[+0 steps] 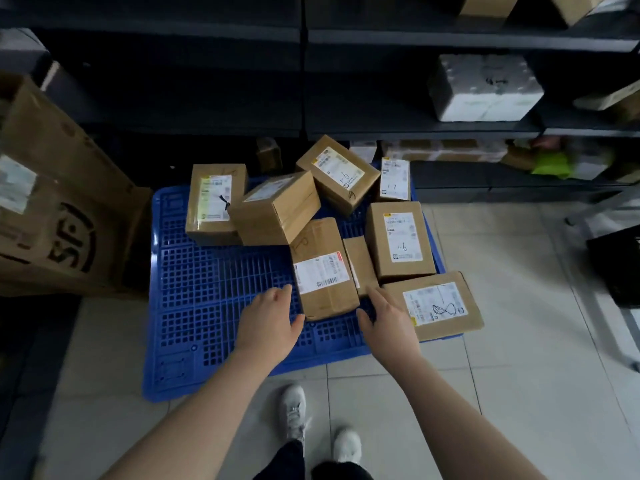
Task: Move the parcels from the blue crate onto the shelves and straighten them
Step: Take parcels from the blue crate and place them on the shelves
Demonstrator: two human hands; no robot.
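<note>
A flat blue plastic crate (207, 306) lies on the tiled floor with several brown cardboard parcels on it. The nearest parcel (322, 271), with a white barcode label, lies between my two hands. My left hand (270, 323) is spread at its left side, thumb near the front corner. My right hand (388, 320) reaches in at its right side, fingers straight, beside a parcel with a scribbled label (436, 306). Neither hand grips anything. More parcels lie further back, one marked 1-6 (400, 237) and a tilted one (277, 209).
Dark metal shelves (415, 129) stand behind the crate, holding a white foam box (485, 88) and cardboard boxes. A big printed carton (62, 209) leans at the left. A black bin (620, 268) stands at the right. My white shoes (294, 410) are just before the crate.
</note>
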